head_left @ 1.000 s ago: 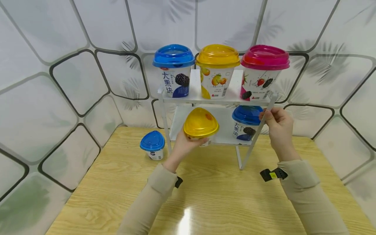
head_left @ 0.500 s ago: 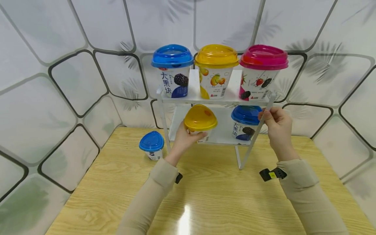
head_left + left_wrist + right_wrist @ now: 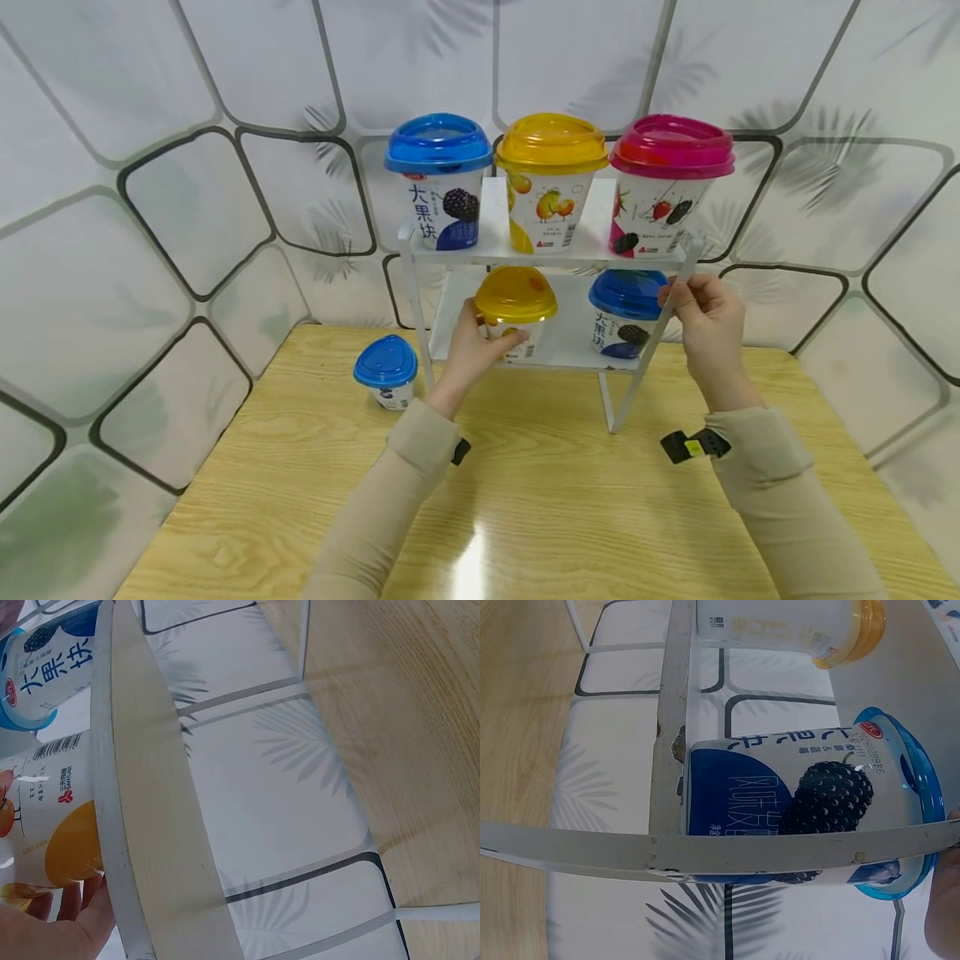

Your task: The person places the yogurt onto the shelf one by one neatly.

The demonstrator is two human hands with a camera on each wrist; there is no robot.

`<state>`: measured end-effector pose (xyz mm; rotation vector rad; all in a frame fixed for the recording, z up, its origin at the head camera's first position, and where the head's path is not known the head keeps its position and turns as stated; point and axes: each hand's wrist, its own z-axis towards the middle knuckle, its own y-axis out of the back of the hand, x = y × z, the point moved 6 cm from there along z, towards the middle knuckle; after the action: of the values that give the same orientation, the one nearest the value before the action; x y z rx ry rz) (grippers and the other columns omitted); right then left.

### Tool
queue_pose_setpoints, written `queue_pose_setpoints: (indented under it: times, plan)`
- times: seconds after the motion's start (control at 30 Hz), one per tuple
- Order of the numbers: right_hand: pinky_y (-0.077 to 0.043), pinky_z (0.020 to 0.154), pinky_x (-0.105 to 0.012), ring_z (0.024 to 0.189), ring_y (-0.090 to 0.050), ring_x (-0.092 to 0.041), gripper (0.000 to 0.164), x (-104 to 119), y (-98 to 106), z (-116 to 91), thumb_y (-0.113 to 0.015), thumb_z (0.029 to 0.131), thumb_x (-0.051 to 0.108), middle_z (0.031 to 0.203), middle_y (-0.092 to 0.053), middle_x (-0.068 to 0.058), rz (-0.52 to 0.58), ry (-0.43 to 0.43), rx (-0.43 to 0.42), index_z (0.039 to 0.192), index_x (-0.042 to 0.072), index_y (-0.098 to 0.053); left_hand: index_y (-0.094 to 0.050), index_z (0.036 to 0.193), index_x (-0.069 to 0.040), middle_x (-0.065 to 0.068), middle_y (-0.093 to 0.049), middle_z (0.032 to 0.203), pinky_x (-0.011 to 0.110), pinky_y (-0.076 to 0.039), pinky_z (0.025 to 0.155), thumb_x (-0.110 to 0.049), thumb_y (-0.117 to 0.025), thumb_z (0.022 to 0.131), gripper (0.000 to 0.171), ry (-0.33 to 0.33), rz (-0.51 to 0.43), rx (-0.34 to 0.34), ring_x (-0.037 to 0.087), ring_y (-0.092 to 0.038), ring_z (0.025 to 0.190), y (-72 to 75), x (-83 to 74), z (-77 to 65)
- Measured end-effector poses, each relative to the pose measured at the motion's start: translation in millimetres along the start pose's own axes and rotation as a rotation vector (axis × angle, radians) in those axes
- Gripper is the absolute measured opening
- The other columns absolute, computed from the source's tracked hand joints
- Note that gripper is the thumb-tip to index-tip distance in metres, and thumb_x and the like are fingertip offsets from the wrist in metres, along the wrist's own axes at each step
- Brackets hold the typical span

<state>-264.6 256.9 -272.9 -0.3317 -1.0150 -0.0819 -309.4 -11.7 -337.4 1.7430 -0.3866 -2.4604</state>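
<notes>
My left hand (image 3: 474, 346) grips a yellow-lidded yoghurt cup (image 3: 517, 302) at the left-middle of the lower shelf (image 3: 573, 333). In the left wrist view, fingers curl round the cup's printed side (image 3: 45, 825), close to the shelf edge (image 3: 112, 787). The cup stands upright; whether its base touches the shelf I cannot tell. My right hand (image 3: 714, 329) pinches the right side post (image 3: 641, 375) of the white two-tier rack. Beside that hand, a blue-lidded blackberry yoghurt cup (image 3: 622, 304) stands on the lower shelf, partly behind the post (image 3: 840, 851) in the right wrist view.
On the top shelf stand a blue-lidded cup (image 3: 442, 187), a yellow-lidded cup (image 3: 551, 187) and a pink-lidded cup (image 3: 667, 187). Another blue-lidded cup (image 3: 386, 371) stands on the wooden table (image 3: 540, 492), left of the rack. A patterned wall (image 3: 315, 208) lies behind.
The yellow-lidded cup in my left hand has gone from tilted to upright, further back over the lower shelf. My right hand stays on the post.
</notes>
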Motion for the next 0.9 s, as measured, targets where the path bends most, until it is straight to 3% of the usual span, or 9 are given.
queue_pose_setpoints:
  times: [0.9]
  plan:
    - [-0.047,0.069,-0.019,0.070,-0.059,-0.013,0.010,-0.8,0.6,1.7,-0.053,0.086,0.005,0.072,-0.061,-0.004,0.005,0.035,0.016,0.080,-0.001,-0.059,-0.037,0.123,-0.006,0.006,-0.045,0.106,0.034,-0.041,0.079,-0.029,-0.072,0.073,0.065,0.019,0.011,0.002,0.020,-0.042,0.101,-28.9,-3.5,9.1]
